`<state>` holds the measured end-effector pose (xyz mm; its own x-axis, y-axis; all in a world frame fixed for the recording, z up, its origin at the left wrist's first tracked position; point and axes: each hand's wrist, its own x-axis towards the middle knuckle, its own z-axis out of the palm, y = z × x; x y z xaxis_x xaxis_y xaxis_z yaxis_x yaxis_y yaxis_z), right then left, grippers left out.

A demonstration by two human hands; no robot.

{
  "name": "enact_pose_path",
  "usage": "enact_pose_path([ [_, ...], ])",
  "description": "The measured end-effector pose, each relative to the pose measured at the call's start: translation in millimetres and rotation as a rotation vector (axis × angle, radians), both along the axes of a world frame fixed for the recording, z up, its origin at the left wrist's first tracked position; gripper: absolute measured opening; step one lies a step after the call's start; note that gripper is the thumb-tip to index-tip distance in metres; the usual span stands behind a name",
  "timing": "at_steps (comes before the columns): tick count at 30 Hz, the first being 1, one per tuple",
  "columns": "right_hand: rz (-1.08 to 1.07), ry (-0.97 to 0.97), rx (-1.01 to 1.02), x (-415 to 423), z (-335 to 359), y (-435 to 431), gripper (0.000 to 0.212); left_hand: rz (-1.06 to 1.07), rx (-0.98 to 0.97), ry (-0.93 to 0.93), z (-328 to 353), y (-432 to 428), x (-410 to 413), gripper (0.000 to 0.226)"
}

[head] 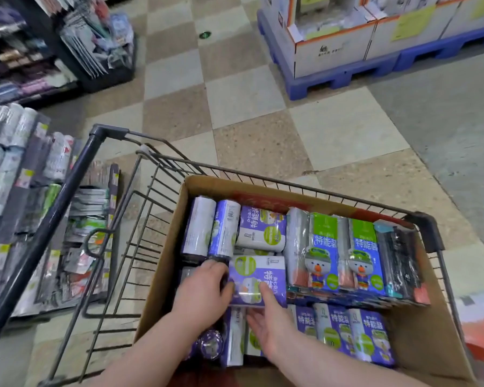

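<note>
Both hands work inside the cardboard box (165,275) that sits in the wire cart (68,185). The left hand (204,286) curls its fingers over the left edge of a purple-and-white pack (259,275), thumb against its face. The right hand (271,325) pinches the pack's near edge, thumb on top and fingers beneath. The pack lies mid-box on other packs (green-topped ones (322,247) stand just right of it).
</note>
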<state>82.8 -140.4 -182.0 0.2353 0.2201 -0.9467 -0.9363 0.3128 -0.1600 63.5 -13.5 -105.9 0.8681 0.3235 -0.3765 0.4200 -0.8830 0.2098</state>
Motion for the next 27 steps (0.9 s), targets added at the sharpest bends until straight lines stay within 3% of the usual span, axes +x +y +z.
enact_pose_path([
  [4,0.157,-0.245,-0.203,-1.5,24.8,-22.7,0.046,0.028,-0.019,-0.139,5.5,-0.8,19.2,0.031],
  [7,0.229,-0.41,-0.187,9.6,53.1,-43.3,0.034,-0.022,-0.011,-0.202,6.2,-5.8,32.6,0.025],
  [10,0.211,-0.525,-0.179,28.0,65.4,-65.3,0.037,-0.118,0.001,-0.223,6.5,-17.4,52.6,0.028],
  [18,0.076,-0.538,-0.294,77.0,54.5,-119.9,0.029,-0.342,0.264,0.143,-17.9,-29.9,125.4,0.05],
  [23,-0.03,-0.482,-0.279,84.3,37.5,-145.4,0.026,-0.326,0.412,0.254,-32.5,-32.5,148.9,0.066],
  [27,-0.053,-0.462,-0.278,86.1,29.9,-154.0,0.024,-0.405,0.529,0.282,-32.7,-32.1,157.1,0.06],
])
